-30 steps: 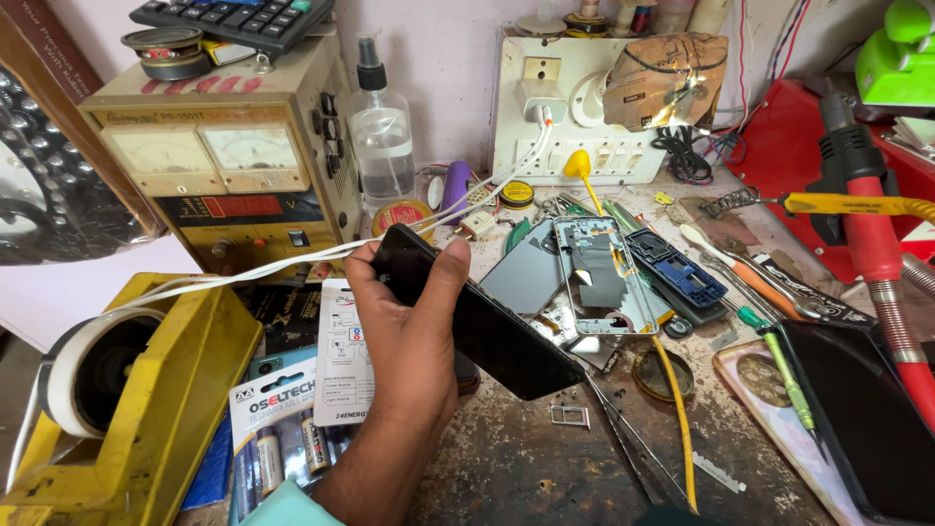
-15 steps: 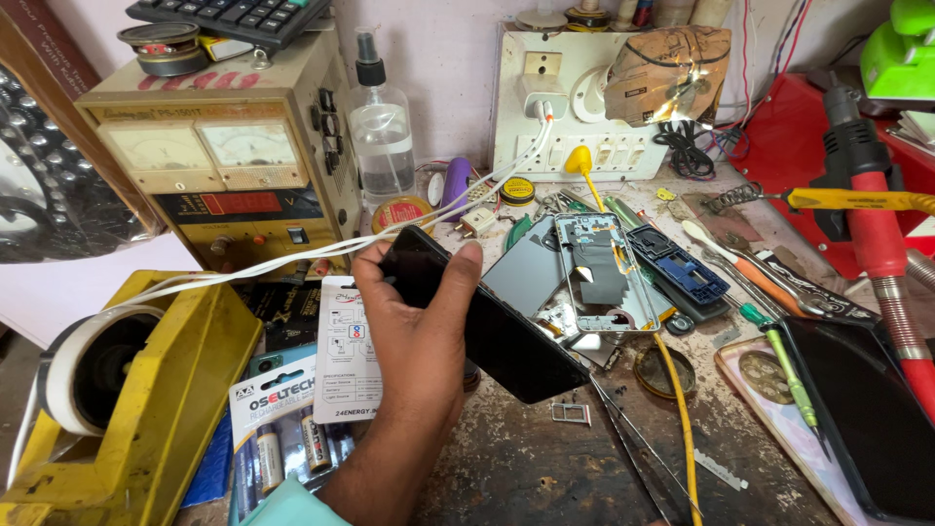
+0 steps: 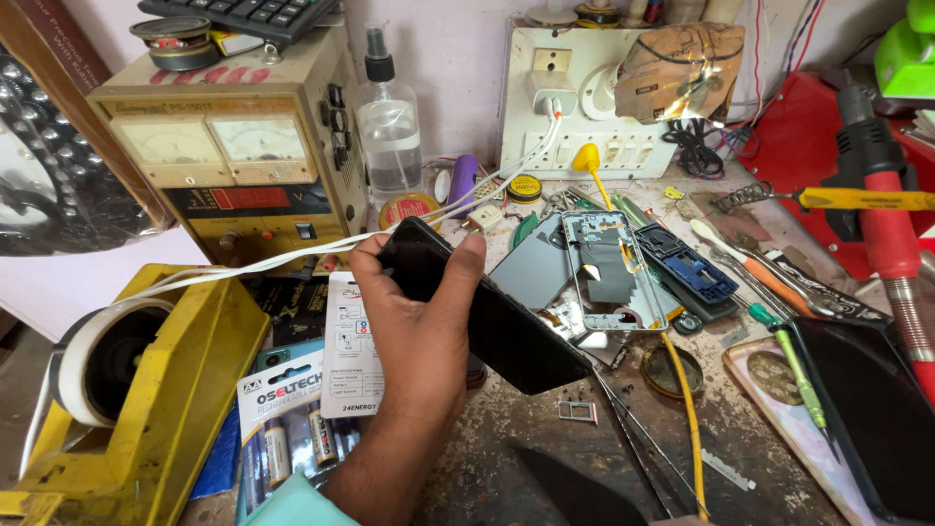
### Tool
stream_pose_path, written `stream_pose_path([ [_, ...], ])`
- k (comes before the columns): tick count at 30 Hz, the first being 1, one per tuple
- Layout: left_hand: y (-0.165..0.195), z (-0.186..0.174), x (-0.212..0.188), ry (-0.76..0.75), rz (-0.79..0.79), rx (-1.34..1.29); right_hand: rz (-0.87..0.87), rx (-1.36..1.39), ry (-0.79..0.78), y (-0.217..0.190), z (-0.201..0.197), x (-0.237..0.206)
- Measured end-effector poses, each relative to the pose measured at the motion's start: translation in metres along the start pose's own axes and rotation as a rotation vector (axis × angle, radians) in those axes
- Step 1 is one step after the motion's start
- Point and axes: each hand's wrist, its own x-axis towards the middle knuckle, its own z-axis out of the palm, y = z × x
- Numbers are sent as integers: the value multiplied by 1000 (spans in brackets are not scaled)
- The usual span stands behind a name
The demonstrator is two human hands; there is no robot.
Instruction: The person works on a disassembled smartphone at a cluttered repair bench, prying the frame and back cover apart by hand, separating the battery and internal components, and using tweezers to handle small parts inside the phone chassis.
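Observation:
My left hand [image 3: 414, 331] is shut on a black phone [image 3: 506, 336], held slanted above the workbench with its dark face up. The thumb presses the phone's upper right edge and the fingers wrap its left edge. A white cable [image 3: 292, 248] runs just behind the phone's top end, from the left side up to a plug in the white socket board [image 3: 555, 107]. Whether it joins the phone is hidden. My right hand is out of sight.
A beige power supply with two meters [image 3: 234, 146] and a spray bottle [image 3: 388, 127] stand behind. A yellow tape dispenser [image 3: 146, 390] and battery packs [image 3: 292, 419] lie left. An opened phone frame [image 3: 609, 278], a green screwdriver [image 3: 794, 365], a small metal tray [image 3: 578, 411] and a red tool [image 3: 896, 244] lie right.

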Motion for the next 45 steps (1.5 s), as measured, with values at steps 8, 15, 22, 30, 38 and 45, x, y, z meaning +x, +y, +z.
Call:
stream_pose_path([
  [8,3,4,-9,-27,-20,-95,45,20,-133,-29,3,14],
  [15,8,11,-23,-49,-51,-91,-775,198,-182,-91,32,34],
  [22,17,10,-33,-77,62,-43,-754,111,-477,-30,11,52],
  [30,16,8,-36,-117,88,-136,-431,52,-423,94,5,38],
  [38,16,8,-39,-125,121,-168,-425,102,-391,56,16,31],
  [45,18,7,-39,-103,95,-142,-554,149,-273,46,24,22],
])
